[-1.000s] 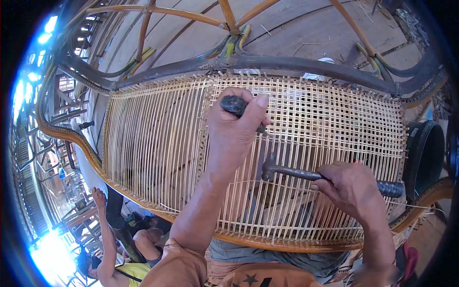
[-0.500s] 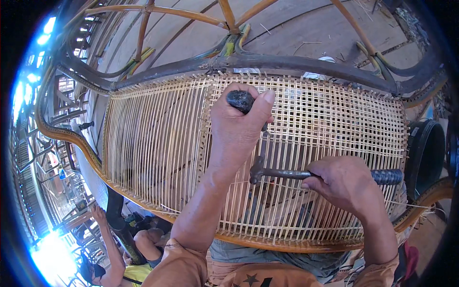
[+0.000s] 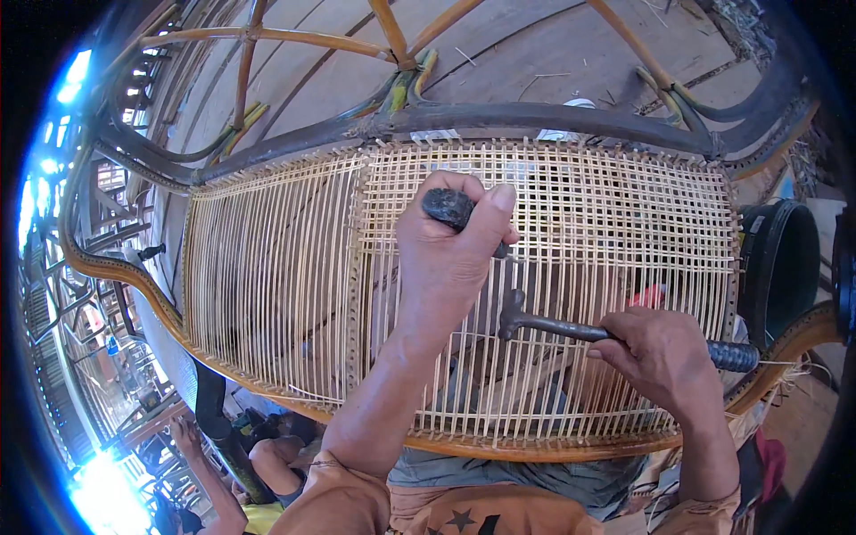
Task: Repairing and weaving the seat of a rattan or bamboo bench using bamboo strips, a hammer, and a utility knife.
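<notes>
A curved chair frame holds a woven cane panel (image 3: 285, 267), tightly crossed on the right half and only vertical strands on the left. My left hand (image 3: 450, 254) is shut on a dark round-handled tool (image 3: 448, 207), pressing its tip into the weave near the panel's middle. My right hand (image 3: 664, 355) is shut on a small dark hammer (image 3: 571, 327), its head (image 3: 511, 312) lying just below and right of my left hand, over the strands.
The dark bent rail (image 3: 499, 120) rims the panel's top. A black bucket (image 3: 780, 259) stands at the right. Wooden floorboards (image 3: 553, 62) lie beyond. Another person (image 3: 267, 464) crouches at the lower left, beside more frames (image 3: 98, 294).
My left hand with the tool has stayed at the weave. The hammer head has shifted slightly, dipping left and then returning near the tool's shaft.
</notes>
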Action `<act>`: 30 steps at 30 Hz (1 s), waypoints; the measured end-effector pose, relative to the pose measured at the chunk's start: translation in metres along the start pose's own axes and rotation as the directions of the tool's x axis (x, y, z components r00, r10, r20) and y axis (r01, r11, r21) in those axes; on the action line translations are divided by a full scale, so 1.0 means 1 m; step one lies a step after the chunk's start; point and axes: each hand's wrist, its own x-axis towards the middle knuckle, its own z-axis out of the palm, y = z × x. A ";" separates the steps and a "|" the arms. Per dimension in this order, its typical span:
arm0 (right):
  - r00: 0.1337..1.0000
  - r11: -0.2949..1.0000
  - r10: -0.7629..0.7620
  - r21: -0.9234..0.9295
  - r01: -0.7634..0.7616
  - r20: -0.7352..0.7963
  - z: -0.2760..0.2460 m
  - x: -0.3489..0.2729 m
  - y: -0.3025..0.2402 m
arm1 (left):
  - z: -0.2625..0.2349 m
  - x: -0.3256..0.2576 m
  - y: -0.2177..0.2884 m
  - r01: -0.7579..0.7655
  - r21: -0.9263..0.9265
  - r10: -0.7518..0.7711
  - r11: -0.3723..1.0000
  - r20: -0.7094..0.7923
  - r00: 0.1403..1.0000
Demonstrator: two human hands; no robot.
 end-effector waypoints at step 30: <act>0.997 0.999 0.039 0.024 -0.037 -0.067 0.002 -0.004 0.010 | 0.023 0.004 -0.014 0.021 -0.063 -0.017 0.998 0.059 0.998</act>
